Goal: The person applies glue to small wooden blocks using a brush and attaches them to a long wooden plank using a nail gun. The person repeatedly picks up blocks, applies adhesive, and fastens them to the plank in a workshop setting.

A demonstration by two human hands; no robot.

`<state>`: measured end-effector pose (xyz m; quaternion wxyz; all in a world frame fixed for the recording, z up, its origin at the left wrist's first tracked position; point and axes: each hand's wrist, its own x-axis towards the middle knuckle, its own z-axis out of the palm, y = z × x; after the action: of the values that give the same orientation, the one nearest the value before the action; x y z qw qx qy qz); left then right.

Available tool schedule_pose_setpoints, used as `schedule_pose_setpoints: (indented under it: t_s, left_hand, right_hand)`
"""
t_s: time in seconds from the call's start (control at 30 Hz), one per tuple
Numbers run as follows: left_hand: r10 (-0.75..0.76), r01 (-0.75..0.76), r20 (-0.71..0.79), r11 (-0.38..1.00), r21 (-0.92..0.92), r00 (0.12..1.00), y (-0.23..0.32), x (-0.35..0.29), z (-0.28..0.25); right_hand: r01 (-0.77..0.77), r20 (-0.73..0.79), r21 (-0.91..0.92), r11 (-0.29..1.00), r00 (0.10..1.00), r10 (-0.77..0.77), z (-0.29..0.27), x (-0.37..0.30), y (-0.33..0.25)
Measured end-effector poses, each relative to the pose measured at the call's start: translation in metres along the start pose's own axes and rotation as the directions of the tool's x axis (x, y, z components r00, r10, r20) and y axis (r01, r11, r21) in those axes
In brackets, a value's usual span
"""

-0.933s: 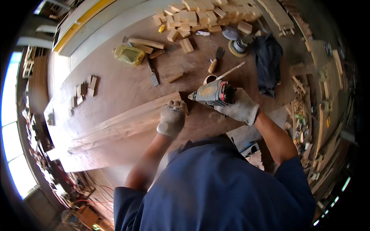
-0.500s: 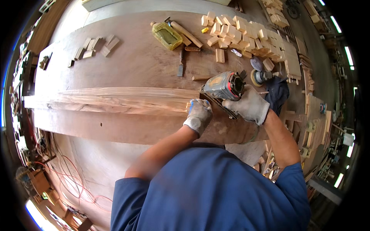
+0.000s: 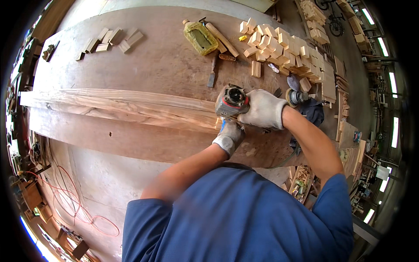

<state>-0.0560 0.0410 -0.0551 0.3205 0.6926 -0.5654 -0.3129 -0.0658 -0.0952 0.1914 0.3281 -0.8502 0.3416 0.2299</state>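
My right hand [image 3: 264,109], in a white work glove, is wrapped round the grip of a nail gun [image 3: 231,101]. The gun stands over the right end of the long wooden boards [image 3: 152,105], which lie side by side across the table. Just below the gun, my gloved left hand [image 3: 230,136] is closed at that end, around a small pale wooden block [image 3: 218,123]. A bit of blue shows at its fingers. The gun hides my left fingertips and its own nose.
A yellowish plastic bottle [image 3: 200,38], a hammer [image 3: 221,39] and a chisel [image 3: 212,72] lie beyond the boards. Cut wooden blocks [image 3: 279,48] are piled at the far right, near a sander [image 3: 297,97]. Several small wood pieces [image 3: 109,39] lie far left.
My right hand has brought the nail gun left and turned it upright over the boards' end. My left hand stays at that end. The whole view has shifted slightly.
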Motion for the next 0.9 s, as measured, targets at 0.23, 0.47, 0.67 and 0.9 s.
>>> schedule_pose_setpoints:
  t_s: [0.23, 0.47, 0.67, 0.9]
  left_hand:
    - [0.270, -0.315, 0.163, 0.783, 0.537, 0.949, -0.004, -0.006, -0.006]
    - [0.307, -0.366, 0.202, 0.737, 0.568, 0.930, 0.003, -0.007, -0.015]
    - [0.243, -0.253, 0.075, 0.887, 0.385, 0.967, 0.016, -0.004, -0.030]
    - [0.203, -0.280, 0.201, 0.805, 0.523, 0.958, 0.022, -0.004, -0.033]
  right_hand:
    - [-0.030, 0.152, -0.230, 0.973, 0.986, 0.066, -0.005, 0.033, -0.028]
    - [0.038, 0.275, -0.364, 0.931, 0.959, 0.068, -0.008, 0.057, -0.049]
    - [0.070, 0.405, -0.463, 0.884, 0.903, 0.141, -0.012, 0.066, -0.079]
    - [0.094, 0.414, -0.462, 0.882, 0.902, 0.121, -0.012, 0.068, -0.088]
